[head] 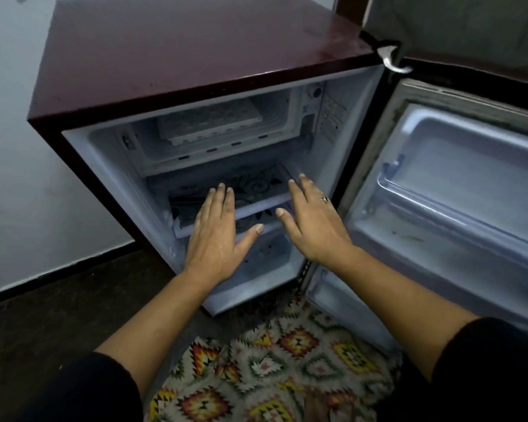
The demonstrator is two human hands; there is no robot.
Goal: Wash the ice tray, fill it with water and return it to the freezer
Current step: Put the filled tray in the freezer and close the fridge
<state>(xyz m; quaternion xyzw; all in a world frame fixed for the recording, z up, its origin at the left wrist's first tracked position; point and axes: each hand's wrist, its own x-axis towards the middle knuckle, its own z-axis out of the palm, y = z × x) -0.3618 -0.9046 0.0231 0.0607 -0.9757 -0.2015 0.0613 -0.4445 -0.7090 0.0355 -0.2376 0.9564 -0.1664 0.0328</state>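
Hands hover flat, holding nothing: left hand (217, 229) and right hand (313, 222) have straight fingers in front of the patterned shelf (250, 184). Above them the ice tray (209, 123), pale white with ridged cells along its near edge, lies inside the open freezer compartment (275, 102).

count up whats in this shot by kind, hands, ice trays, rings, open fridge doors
hands: 2 (left hand, right hand)
ice tray: 1
ring: 1
open fridge door: 1
total: 5
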